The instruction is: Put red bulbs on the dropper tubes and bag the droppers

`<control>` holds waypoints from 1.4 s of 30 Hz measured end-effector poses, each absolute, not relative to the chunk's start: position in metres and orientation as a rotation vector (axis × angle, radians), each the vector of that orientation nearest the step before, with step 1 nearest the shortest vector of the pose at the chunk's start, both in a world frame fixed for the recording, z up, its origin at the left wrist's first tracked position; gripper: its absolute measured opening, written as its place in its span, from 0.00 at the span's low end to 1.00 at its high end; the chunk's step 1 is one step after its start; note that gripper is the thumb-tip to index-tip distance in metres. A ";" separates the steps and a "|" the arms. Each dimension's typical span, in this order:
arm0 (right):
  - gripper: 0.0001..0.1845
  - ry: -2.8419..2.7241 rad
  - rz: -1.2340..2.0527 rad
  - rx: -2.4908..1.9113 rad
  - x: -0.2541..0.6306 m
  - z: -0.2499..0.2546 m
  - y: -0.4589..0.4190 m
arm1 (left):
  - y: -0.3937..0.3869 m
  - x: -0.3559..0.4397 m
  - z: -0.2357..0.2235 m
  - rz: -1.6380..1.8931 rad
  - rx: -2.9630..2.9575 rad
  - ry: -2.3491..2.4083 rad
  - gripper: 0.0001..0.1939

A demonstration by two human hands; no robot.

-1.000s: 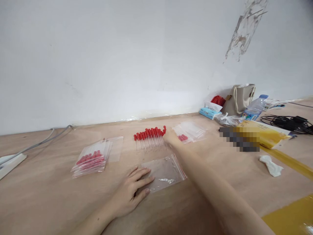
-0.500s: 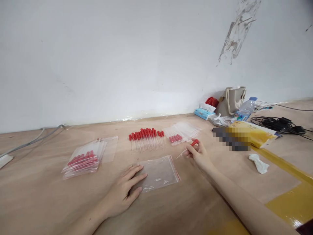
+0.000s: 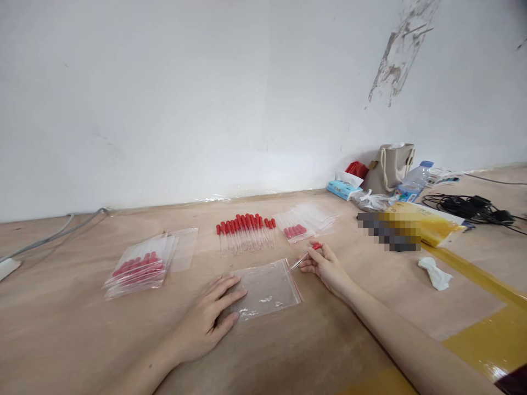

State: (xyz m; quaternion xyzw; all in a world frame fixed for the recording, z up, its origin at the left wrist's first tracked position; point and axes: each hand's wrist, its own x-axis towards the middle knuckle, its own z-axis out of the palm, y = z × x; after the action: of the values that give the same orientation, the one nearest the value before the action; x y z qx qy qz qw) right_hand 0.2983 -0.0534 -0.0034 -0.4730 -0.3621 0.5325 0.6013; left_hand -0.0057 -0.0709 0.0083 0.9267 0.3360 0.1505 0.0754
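My left hand lies flat with fingers spread, its fingertips on the left end of a clear zip bag. That bag rests on the table with its red-edged opening to the right. Between the fingers of my right hand is a dropper with a red rubber bulb and a thin clear tube. Its tip points left and down, at the upper right corner of the bag's mouth; whether it is inside I cannot tell. Beyond the bag, several similar droppers lie side by side, bulbs toward the wall.
Filled zip bags are stacked at left. More bags lie behind my right hand, red bulbs among them. Farther right are a tissue pack, a tote bag, a bottle, a yellow packet, black cables and a crumpled tissue.
My right hand has moved left and slightly down with the dropper, bringing its tip to the bag's opening. My left hand has stayed on the bag.
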 end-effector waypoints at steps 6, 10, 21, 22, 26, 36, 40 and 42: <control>0.15 -1.191 1.504 -1.149 0.312 0.005 -0.059 | -0.072 -0.004 0.011 0.440 2.763 1.040 0.26; 0.16 -1.475 1.500 -1.154 0.319 0.005 -0.064 | -0.071 -0.003 0.012 0.409 2.766 1.039 0.26; 0.13 -1.581 1.313 -1.067 0.295 -0.007 -0.062 | -0.070 -0.002 0.012 0.380 2.789 1.017 0.26; 0.13 -1.592 1.288 -1.083 0.294 -0.007 -0.061 | -0.070 -0.002 0.012 0.379 2.789 1.019 0.26; 0.12 -1.635 1.228 -1.165 0.296 -0.006 -0.056 | -0.070 -0.001 0.012 0.380 2.789 1.020 0.26; 0.13 -1.594 1.292 -1.082 0.284 -0.012 -0.062 | -0.069 -0.001 0.013 0.355 2.820 0.997 0.23; 0.13 -1.694 1.351 -1.089 0.294 -0.005 -0.062 | -0.069 -0.001 0.012 0.371 2.831 0.995 0.23; 0.14 -1.766 1.372 -1.127 0.302 0.004 -0.056 | -0.069 0.000 0.012 0.367 2.834 0.995 0.23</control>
State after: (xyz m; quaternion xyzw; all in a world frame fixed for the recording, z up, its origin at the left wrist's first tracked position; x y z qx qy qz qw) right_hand 0.3024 -0.0560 0.0040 -0.4273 -0.6696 0.5204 0.3135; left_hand -0.0003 -0.0686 0.0119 0.9350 0.3282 0.1211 0.0578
